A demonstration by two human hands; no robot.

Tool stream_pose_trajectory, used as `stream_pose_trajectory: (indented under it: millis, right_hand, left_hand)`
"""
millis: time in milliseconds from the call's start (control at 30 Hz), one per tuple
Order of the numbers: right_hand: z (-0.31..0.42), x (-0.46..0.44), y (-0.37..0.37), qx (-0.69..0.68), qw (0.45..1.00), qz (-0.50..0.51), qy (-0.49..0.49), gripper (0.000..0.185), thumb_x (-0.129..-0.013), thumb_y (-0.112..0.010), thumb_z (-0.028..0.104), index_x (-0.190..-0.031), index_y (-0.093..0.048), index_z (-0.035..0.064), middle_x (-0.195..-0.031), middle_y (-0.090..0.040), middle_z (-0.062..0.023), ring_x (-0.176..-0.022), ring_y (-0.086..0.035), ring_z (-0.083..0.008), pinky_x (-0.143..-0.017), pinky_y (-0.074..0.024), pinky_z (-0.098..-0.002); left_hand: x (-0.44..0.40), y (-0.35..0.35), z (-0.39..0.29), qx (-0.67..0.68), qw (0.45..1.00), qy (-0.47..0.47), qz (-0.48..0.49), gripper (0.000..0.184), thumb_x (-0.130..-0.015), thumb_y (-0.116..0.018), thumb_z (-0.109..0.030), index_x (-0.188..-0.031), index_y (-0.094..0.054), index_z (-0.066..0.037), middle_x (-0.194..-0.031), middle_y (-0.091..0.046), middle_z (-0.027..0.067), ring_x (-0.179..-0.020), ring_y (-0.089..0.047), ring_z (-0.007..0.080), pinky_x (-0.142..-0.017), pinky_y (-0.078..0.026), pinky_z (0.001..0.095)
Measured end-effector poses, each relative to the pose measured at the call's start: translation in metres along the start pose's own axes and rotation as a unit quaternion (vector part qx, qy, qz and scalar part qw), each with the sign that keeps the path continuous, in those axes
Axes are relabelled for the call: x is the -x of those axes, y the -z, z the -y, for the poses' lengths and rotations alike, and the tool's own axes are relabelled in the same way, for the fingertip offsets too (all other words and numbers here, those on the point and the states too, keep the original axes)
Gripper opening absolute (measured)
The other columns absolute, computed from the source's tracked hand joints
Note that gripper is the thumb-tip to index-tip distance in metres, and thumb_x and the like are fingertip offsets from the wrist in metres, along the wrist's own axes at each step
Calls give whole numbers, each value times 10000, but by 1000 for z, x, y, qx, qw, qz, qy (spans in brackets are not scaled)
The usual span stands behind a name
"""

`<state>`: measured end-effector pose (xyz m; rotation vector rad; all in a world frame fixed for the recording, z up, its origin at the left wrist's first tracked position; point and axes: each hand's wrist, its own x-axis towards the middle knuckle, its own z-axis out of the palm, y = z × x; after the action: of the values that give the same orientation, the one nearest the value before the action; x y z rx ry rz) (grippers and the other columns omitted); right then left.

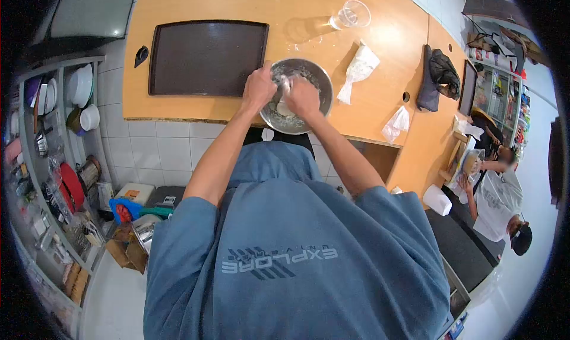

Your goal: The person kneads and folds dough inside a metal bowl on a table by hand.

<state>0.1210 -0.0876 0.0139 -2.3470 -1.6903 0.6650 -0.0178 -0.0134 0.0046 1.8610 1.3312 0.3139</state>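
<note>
A round metal mixing bowl stands at the front edge of the table, with whitish, floury residue smeared around its inside. My left hand is closed on the bowl's left rim. Inside the bowl, my right hand is closed around a pale spoon-like utensil, whose lower end touches the whitish contents. The fingers hide most of that utensil, so its exact kind is unclear.
A dark baking tray lies left of the bowl. To the right are a clear plastic cup, a white-filled plastic bag and a smaller bag. Another person sits at far right; shelves line the left.
</note>
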Motion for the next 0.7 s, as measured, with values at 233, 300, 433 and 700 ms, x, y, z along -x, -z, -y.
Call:
stream_pose_trajectory:
  millis: [233,300,433,700]
  right_hand:
    - [-4,-2,-34,62,991,-111,45,251,-913,-602,297,-883,-703,70,-857,-712,-189,-777,-697,-386,-692,-559,-507]
    - [-7,-9,-38,57,993,-95,34,240,-900,-610,293,-872,-699,71,-848,-712,-185,-767,-698,-389,-692,-560,-512]
    - [-2,-27,-36,66,996,-9,-52,359,-935,-549,354,-868,-739,56,-847,-734,-213,-778,-725,-395,-737,-568,-518]
    - [0,-32,-23,-29,990,-30,-131,446,-945,-555,399,-869,-760,10,-857,-711,-283,-829,-710,-454,-765,-559,-523]
  left_hand:
    - [-1,-5,0,-1,1000,8,-10,207,-872,-571,-36,-1073,-546,9,-946,-687,309,-907,-661,512,-789,-524,593]
    - [0,-6,4,8,999,-20,-27,197,-918,-584,-56,-1100,-538,5,-887,-674,325,-886,-653,525,-742,-518,603]
    - [-4,-6,8,17,1000,-21,-7,207,-919,-581,-56,-1109,-535,10,-879,-669,330,-874,-656,521,-738,-520,607]
    - [-1,-5,4,4,1000,-21,-17,211,-919,-580,-53,-1113,-533,14,-856,-669,327,-851,-659,521,-733,-524,603]
